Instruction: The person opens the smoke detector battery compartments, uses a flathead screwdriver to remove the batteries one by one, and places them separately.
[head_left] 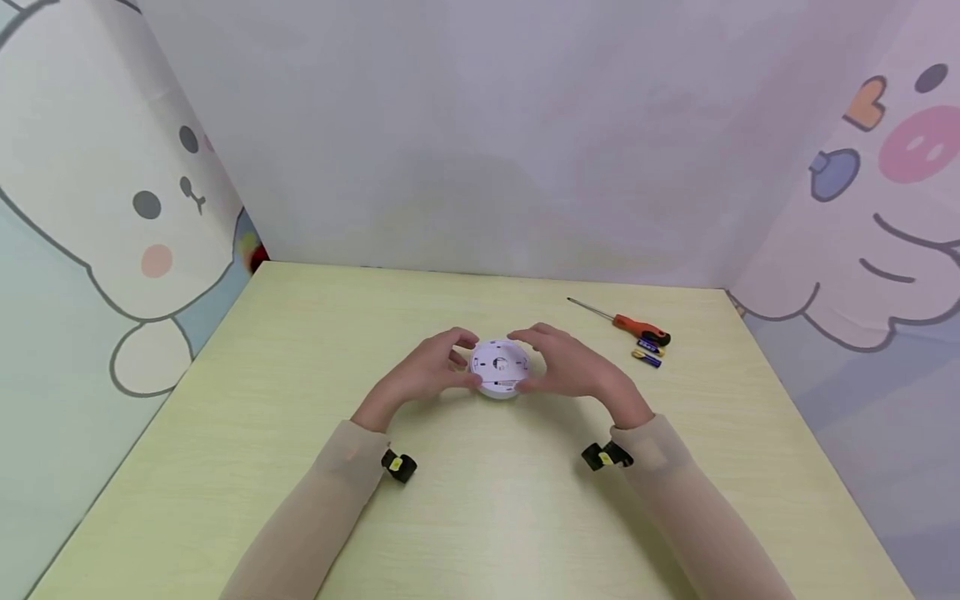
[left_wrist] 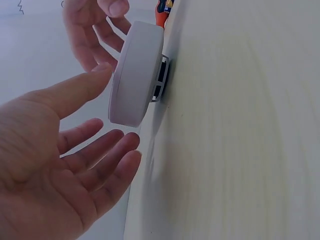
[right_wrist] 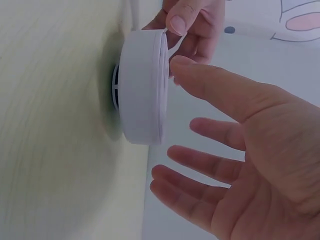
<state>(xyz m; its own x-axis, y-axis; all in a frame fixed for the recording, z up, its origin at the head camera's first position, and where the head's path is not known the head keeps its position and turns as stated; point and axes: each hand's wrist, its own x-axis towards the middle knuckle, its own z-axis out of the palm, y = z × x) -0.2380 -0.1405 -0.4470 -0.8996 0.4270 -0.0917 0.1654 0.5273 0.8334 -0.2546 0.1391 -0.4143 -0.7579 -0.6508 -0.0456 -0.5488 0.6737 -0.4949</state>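
Observation:
A round white smoke detector (head_left: 491, 375) lies on the table with its flat back up. Its vented face (left_wrist: 161, 80) is underneath, against the tabletop. My left hand (head_left: 427, 367) is at its left side, thumb tip at the upper rim and the other fingers loosely bent and apart from it in the left wrist view. On the right side, my right hand (head_left: 566, 367) has its thumb tip close by the rim; whether it touches I cannot tell. The right fingers (right_wrist: 200, 162) are spread, clear of the detector's side.
A screwdriver (head_left: 633, 327) with an orange and black handle lies at the back right. Two small batteries (head_left: 647, 358) are beside its handle. A pale wall sheet (head_left: 480, 167) stands behind the wooden table (head_left: 480, 517), with cartoon-printed sheets at both sides.

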